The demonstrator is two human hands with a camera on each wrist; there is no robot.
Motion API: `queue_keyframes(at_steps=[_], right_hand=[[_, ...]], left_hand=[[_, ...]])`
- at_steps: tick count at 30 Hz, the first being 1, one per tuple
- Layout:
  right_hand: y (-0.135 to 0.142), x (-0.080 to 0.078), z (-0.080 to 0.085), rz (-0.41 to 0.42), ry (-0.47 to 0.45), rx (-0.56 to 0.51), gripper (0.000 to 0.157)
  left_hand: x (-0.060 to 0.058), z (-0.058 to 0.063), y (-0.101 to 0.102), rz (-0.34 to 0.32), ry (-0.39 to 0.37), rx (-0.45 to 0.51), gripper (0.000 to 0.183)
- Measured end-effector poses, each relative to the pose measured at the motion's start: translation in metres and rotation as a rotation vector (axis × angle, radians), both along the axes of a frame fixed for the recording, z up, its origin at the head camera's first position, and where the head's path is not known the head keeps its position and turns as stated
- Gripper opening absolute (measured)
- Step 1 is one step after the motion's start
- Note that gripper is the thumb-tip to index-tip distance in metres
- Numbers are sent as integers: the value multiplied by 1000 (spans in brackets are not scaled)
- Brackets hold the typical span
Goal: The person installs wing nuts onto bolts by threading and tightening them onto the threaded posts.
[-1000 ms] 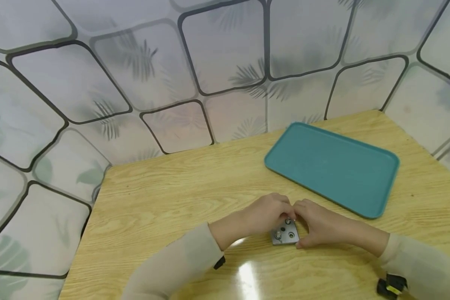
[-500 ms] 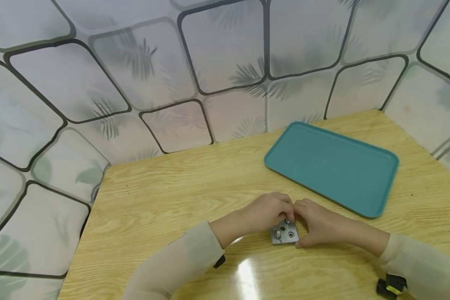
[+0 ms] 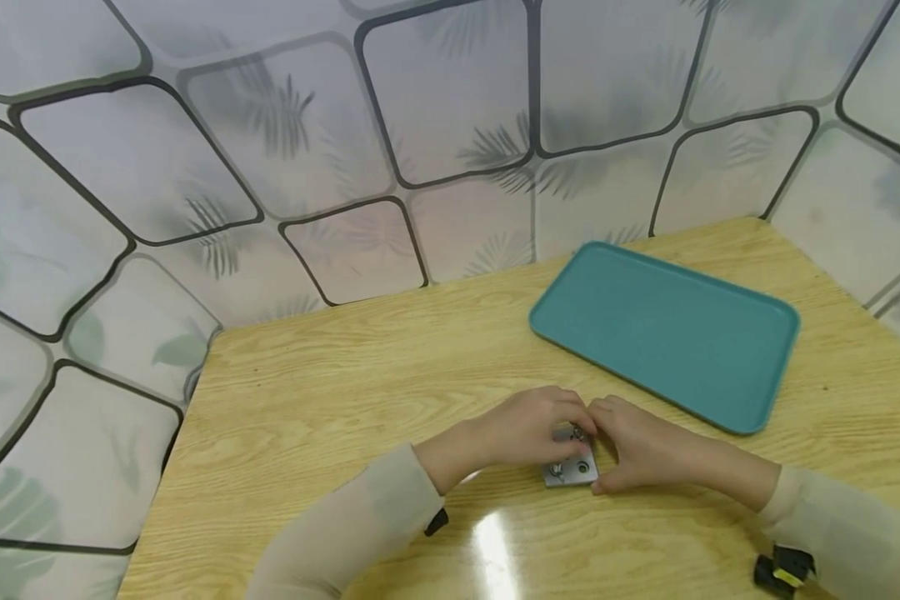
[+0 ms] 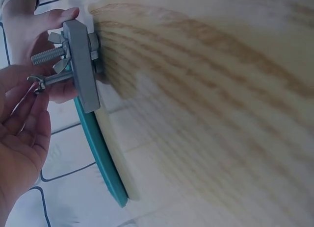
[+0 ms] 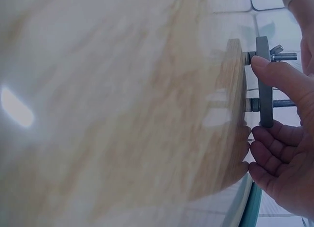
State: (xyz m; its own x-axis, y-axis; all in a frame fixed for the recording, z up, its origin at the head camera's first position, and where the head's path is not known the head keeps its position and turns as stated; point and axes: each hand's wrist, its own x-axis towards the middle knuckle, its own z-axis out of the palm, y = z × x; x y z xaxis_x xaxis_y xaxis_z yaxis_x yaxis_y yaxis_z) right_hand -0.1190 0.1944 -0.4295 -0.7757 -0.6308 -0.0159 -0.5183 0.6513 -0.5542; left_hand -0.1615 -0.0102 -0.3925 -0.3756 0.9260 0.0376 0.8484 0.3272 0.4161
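A small grey metal plate [image 3: 572,479] stands low over the wooden table on bolts that pass through it, heads down. My right hand [image 3: 641,446] grips it from the right, thumb at the near edge and fingers at the far edge. One bolt [image 4: 46,56] carries a wing nut [image 4: 60,65] seated close to the plate. At the tip of the other bolt sits a second wing nut [image 4: 37,84]. My left hand [image 3: 528,429] curls around that tip, fingertips at the wing nut. In the head view the left fingers partly cover the far bolt.
A teal tray [image 3: 667,333] lies on the wooden table [image 3: 345,400] behind and right of the hands. Patterned wall panels [image 3: 465,100] border the table at the back and sides.
The left thumb and fingers have spread apart around the far bolt, and the thumb now shows over the plate. The right hand and the plate stay in place.
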Motion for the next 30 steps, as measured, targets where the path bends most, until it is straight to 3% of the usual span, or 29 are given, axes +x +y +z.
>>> queue_keyframes(at_steps=[12,16,22,30], right_hand=[[1,-1,0,6,49,4,70],[0,-1,0,5,50,10,71],[-1,0,-1,-6,52,20,68],[-1,1,-2,-12,53,27,62]], left_hand=[[-1,-4,-4,31,-105,80,29],[-2,-6,-7,55,-174,121,30],[-4,-12,-15,153,-291,171,29],[-1,-23,-15,345,-396,220,16]])
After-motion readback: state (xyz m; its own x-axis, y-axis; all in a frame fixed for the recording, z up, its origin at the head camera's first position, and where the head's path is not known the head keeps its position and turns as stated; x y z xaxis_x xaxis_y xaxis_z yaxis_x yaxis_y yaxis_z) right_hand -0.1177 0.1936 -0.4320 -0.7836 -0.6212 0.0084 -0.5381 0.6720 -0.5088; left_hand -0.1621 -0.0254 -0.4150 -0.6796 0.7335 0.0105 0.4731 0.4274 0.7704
